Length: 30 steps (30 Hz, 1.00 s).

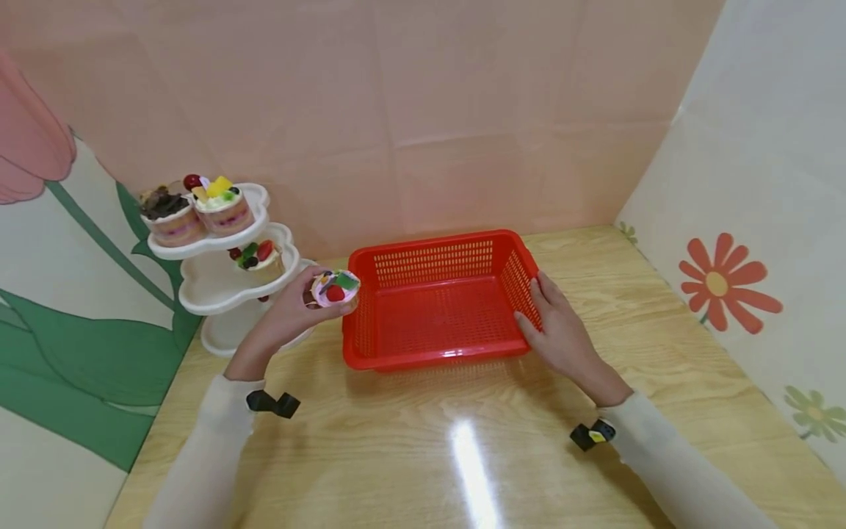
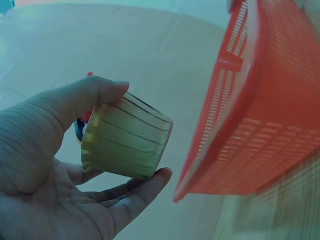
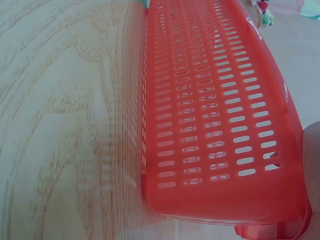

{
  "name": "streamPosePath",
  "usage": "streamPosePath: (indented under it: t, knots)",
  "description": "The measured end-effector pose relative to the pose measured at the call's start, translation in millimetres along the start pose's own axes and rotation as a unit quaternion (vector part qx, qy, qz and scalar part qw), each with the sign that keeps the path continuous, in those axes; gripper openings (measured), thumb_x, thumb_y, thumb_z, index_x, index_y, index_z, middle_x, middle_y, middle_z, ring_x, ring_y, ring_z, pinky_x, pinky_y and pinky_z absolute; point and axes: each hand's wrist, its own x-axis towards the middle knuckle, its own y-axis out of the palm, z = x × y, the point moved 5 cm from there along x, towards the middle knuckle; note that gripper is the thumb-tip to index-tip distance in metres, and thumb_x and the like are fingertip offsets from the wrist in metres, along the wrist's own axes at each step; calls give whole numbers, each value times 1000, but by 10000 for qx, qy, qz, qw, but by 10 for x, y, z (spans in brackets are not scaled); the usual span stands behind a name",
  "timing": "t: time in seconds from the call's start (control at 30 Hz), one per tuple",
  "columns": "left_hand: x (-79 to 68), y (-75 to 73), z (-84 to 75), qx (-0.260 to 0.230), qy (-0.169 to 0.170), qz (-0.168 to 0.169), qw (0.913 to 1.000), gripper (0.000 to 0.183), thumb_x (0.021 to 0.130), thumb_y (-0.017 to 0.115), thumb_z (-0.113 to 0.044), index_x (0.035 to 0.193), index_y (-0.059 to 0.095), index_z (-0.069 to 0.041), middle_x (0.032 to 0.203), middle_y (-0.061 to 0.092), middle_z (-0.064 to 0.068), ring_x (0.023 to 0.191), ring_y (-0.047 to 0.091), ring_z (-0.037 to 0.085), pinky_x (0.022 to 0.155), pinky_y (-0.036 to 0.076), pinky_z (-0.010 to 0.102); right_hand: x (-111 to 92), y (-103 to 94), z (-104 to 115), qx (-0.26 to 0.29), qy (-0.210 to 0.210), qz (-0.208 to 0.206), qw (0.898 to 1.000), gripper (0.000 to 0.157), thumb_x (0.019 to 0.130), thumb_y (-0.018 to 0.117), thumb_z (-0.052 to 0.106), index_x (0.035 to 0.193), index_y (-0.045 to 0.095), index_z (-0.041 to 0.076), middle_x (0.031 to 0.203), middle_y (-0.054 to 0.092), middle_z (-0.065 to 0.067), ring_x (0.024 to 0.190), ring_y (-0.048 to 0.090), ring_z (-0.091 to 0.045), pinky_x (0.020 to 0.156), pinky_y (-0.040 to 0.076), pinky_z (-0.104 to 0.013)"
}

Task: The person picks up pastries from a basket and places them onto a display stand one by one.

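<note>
My left hand (image 1: 288,312) grips a small toy cake cup (image 1: 335,289) between thumb and fingers, at the left rim of a red plastic basket (image 1: 436,360). Pale pink cream, a red berry and a green piece top the cup. Its ribbed, yellowish side (image 2: 127,137) shows in the left wrist view, tilted, with the basket wall just to its right. With my right hand (image 1: 562,330) I hold the basket's right rim, thumb inside and fingers over the edge. The right wrist view shows the slotted outer wall (image 3: 210,115), while most of that hand is out of frame.
A white three-tier stand (image 1: 198,286) is at the left. Its top tier bears a chocolate-topped cake cup (image 1: 173,224) and a fruit-topped cake cup (image 1: 226,213); another berry-topped cake cup (image 1: 264,264) sits on the middle tier. Walls rise behind the wooden table (image 1: 370,455) and at both sides.
</note>
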Motion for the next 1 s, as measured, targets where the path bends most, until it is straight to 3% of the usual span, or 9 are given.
streamPosePath:
  t: [0.13,0.43,0.67,1.0]
  knots:
    - [-96,-47,92,-72,57,-90,9999,60,86,83,-20,133,49,-5,124,58,14,107,60,28,84,56,25,8,-13,-3,0,-2,-38,10000,70,102,55,29,153,28,-12,164,19,-27,148,23,-46,111,31,-67]
    - [-368,-236,273,-22,-214,-486,9986,69,88,82,-23,142,43,-8,132,55,13,115,54,22,88,51,19,19,-1,-7,5,-48,-56,10000,71,103,54,32,152,28,-12,164,19,-28,148,23,-47,111,31,-68]
    - [-578,-441,364,-96,-144,-833,9964,69,89,79,-14,147,41,-5,134,54,14,110,55,5,85,50,14,22,11,-18,10,-35,-52,10000,72,102,54,33,153,28,-11,164,19,-27,149,22,-45,111,32,-67]
    - [-801,-661,451,-3,57,-1188,9929,62,89,76,-3,142,45,2,116,57,-12,100,56,0,76,51,14,11,38,-22,3,-22,-17,10000,72,102,55,33,153,27,-11,164,18,-27,148,23,-46,109,33,-68]
